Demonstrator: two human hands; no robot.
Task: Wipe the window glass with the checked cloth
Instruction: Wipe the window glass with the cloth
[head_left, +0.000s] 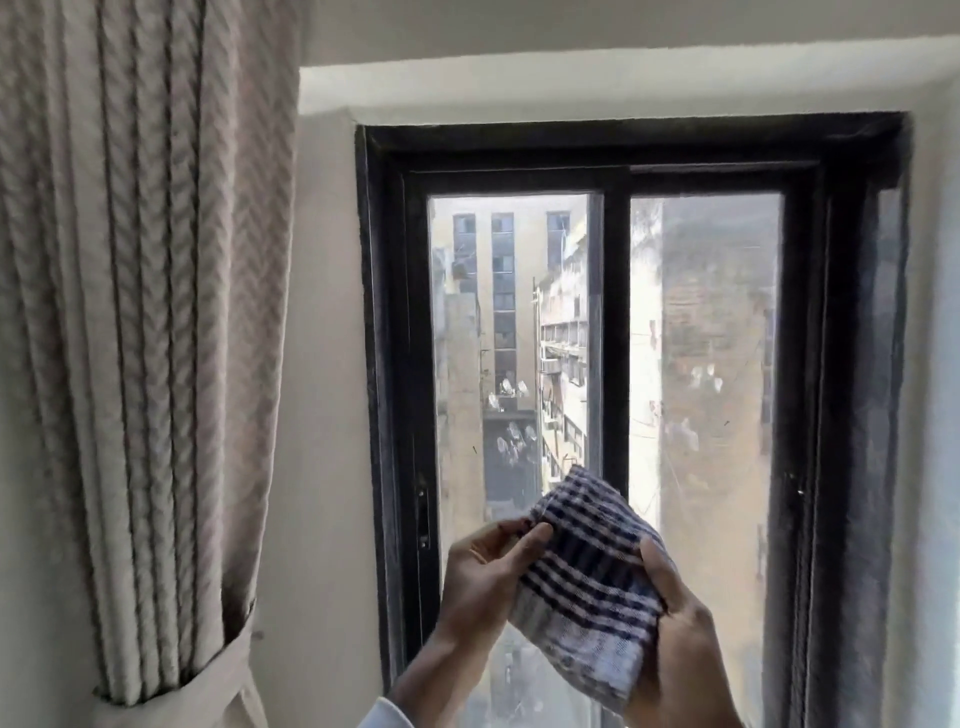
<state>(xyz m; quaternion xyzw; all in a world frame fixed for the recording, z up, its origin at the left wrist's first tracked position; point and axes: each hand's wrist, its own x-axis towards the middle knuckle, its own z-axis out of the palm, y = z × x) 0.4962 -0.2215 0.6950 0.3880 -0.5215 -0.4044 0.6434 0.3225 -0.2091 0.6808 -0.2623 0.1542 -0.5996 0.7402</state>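
Note:
A blue-and-white checked cloth (587, 582) is bunched up in front of the lower part of the window, held between both hands. My left hand (483, 571) pinches its upper left edge with thumb and fingers. My right hand (675, 639) grips its right side, thumb on top. The window glass (509, 332) has two panes in a black frame (395, 364); the right pane (706, 338) looks hazy and dusty. The cloth is held a little short of the glass, and I cannot tell if it touches.
A heavy beige curtain (145, 312) hangs tied back at the left. A black latch (423, 514) sits on the left frame. White wall surrounds the window recess. Buildings show outside through the glass.

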